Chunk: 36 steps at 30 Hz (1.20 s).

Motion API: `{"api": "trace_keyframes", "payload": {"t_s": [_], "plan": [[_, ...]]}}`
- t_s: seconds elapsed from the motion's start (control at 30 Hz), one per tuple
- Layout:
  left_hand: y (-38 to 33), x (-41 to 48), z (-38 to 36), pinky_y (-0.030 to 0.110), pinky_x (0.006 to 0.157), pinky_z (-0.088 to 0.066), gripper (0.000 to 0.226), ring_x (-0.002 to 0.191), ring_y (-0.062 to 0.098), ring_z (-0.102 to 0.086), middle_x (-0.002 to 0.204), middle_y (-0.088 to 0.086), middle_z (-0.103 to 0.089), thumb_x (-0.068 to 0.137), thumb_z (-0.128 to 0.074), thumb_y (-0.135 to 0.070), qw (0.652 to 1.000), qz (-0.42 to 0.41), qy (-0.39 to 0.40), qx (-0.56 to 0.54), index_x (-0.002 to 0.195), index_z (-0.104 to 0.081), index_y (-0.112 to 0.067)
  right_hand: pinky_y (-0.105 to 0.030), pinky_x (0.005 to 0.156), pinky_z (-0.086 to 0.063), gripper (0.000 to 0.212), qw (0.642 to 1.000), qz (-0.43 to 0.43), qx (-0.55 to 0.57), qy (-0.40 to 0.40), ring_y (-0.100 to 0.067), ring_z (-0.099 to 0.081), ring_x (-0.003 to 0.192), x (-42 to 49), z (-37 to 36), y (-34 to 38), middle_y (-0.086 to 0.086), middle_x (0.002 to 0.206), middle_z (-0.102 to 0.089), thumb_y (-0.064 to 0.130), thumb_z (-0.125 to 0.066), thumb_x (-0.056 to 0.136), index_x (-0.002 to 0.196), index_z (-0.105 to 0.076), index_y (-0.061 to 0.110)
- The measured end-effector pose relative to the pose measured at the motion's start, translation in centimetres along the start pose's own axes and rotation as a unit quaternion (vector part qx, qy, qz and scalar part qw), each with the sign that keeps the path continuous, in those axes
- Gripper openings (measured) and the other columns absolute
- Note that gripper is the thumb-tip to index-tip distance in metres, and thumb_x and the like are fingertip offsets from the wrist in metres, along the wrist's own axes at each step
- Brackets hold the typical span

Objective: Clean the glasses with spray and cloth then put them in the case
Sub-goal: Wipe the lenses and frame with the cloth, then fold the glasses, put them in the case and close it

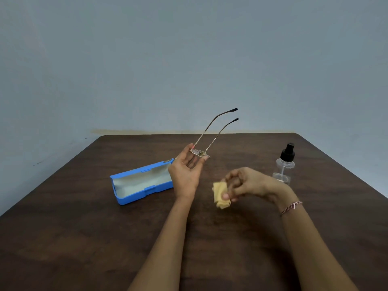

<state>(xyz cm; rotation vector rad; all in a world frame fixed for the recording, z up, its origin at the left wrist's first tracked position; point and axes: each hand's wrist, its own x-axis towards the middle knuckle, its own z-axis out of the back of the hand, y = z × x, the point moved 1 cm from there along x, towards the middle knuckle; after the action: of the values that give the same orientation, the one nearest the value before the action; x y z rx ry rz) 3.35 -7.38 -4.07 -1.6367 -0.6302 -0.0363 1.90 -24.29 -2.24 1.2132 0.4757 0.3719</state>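
Above the table (84, 238), your left hand (185, 177) pinches the glasses (200, 153) by the frame front, temples pointing up and away. Your right hand (245, 184), just beside and lower right, clutches the folded cloth (219, 195); the open case (142, 182) lies left.

Two bare forearms come up from the near edge, neither one covered by a sleeve. The left hand (185, 175) appears to wear a thin ring on one finger, seen only as a small pale glint at its far left side. The right hand (245, 183) carries no ring that can be made out. Around the right wrist sits a thin braided thread bracelet (291, 206) in red, pink and white, with a small knot and short loose ends.
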Motion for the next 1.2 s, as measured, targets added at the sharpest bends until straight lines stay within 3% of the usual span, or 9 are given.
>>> {"api": "trace_keyframes", "payload": {"t_s": [0.13, 0.33, 0.43, 0.53, 0.63, 0.7, 0.8, 1.03, 1.2], "plan": [[0.0, -0.1, -0.2, 0.009, 0.075, -0.051, 0.054, 0.081, -0.01, -0.065, 0.093, -0.01, -0.066, 0.071, -0.077, 0.0, 1.0, -0.004, 0.005, 0.006, 0.121, -0.059, -0.006, -0.019, 0.058, -0.054, 0.028, 0.993, -0.08, -0.057, 0.065, -0.01, -0.067, 0.061, 0.4, -1.1, -0.9, 0.0, 0.063, -0.07, -0.009, -0.072, 0.073, 0.091, -0.057, 0.006], [0.3, 0.0, -0.5, 0.012, 0.08, -0.052, 0.053, 0.089, -0.003, -0.066, 0.104, 0.006, -0.07, 0.071, -0.079, -0.006, 1.0, 0.017, 0.018, 0.003, 0.121, -0.06, -0.006, -0.015, 0.057, -0.05, 0.029, 0.983, -0.07, -0.167, 0.026, -0.006, -0.063, 0.059, 0.7, -1.2, -0.6, 0.0, 0.07, -0.065, 0.008, -0.08, 0.072, 0.096, -0.064, 0.009], [0.5, 0.3, -0.5, 0.017, 0.082, -0.054, 0.052, 0.093, 0.004, -0.068, 0.105, 0.001, -0.07, 0.071, -0.079, -0.006, 0.999, 0.042, 0.018, -0.024, 0.12, -0.061, -0.006, -0.015, 0.056, -0.049, 0.026, 0.984, -0.043, -0.156, -0.07, -0.007, -0.061, 0.057, 1.0, -0.5, -0.6, -0.001, 0.072, -0.065, 0.029, -0.074, 0.079, 0.094, -0.063, 0.011], [0.8, 0.4, -0.7, 0.019, 0.082, -0.054, 0.043, 0.085, 0.002, -0.069, 0.099, 0.002, -0.07, 0.072, -0.078, -0.003, 0.995, 0.075, 0.016, -0.071, 0.113, -0.064, -0.005, -0.014, 0.064, -0.051, 0.03, 0.947, -0.004, -0.112, -0.299, -0.004, -0.063, 0.059, 1.6, 0.6, -1.1, 0.002, 0.076, -0.066, 0.042, -0.067, 0.081, 0.094, -0.062, 0.015], [1.0, 0.4, -1.0, 0.026, 0.087, -0.054, 0.035, 0.093, 0.011, -0.068, 0.099, 0.01, -0.071, 0.073, -0.076, -0.003, 0.983, 0.131, 0.024, -0.124, 0.106, -0.066, -0.006, -0.029, 0.083, -0.055, 0.037, 0.898, 0.029, 0.034, -0.437, -0.009, -0.066, 0.074, 2.6, 1.2, -2.4, -0.002, 0.088, -0.068, 0.035, -0.063, 0.087, 0.111, -0.062, 0.007], [1.1, 0.2, -1.1, 0.03, 0.088, -0.054, 0.027, 0.096, 0.022, -0.068, 0.093, 0.01, -0.072, 0.076, -0.072, 0.0, 0.97, 0.168, 0.04, -0.172, 0.101, -0.065, -0.006, -0.026, 0.079, -0.056, 0.035, 0.885, 0.05, 0.139, -0.441, -0.013, -0.066, 0.077, 3.0, 1.3, -2.9, -0.008, 0.089, -0.068, 0.023, -0.061, 0.09, 0.116, -0.059, -0.001], [1.0, 0.2, -1.1, 0.025, 0.081, -0.057, 0.029, 0.09, 0.022, -0.07, 0.092, 0.011, -0.073, 0.078, -0.071, 0.0, 0.949, 0.218, 0.059, -0.22, 0.105, -0.063, 0.003, -0.017, 0.069, -0.056, 0.027, 0.874, 0.073, 0.222, -0.427, -0.015, -0.067, 0.076, 3.0, 1.3, -3.1, -0.01, 0.086, -0.067, 0.009, -0.061, 0.089, 0.112, -0.06, -0.006], [1.3, 0.2, -0.9, 0.027, 0.083, -0.056, 0.023, 0.096, 0.025, -0.069, 0.101, 0.018, -0.071, 0.08, -0.07, -0.011, 0.937, 0.266, 0.091, -0.206, 0.1, -0.067, 0.001, -0.025, 0.078, -0.057, 0.017, 0.864, 0.07, 0.213, -0.45, -0.012, -0.067, 0.071, 2.7, 1.5, -3.1, -0.004, 0.079, -0.069, 0.001, -0.066, 0.084, 0.1, -0.067, -0.004], [2.0, 0.4, -0.9, 0.03, 0.081, -0.057, 0.054, 0.09, 0.022, -0.071, 0.108, 0.017, -0.068, 0.08, -0.073, -0.013, 0.958, 0.261, 0.044, -0.107, 0.127, -0.051, 0.002, -0.03, 0.084, -0.055, 0.007, 0.868, 0.034, 0.142, -0.475, -0.014, -0.069, 0.077, 2.8, 1.7, -3.4, 0.001, 0.077, -0.07, 0.007, -0.069, 0.083, 0.083, -0.069, 0.014]]}}
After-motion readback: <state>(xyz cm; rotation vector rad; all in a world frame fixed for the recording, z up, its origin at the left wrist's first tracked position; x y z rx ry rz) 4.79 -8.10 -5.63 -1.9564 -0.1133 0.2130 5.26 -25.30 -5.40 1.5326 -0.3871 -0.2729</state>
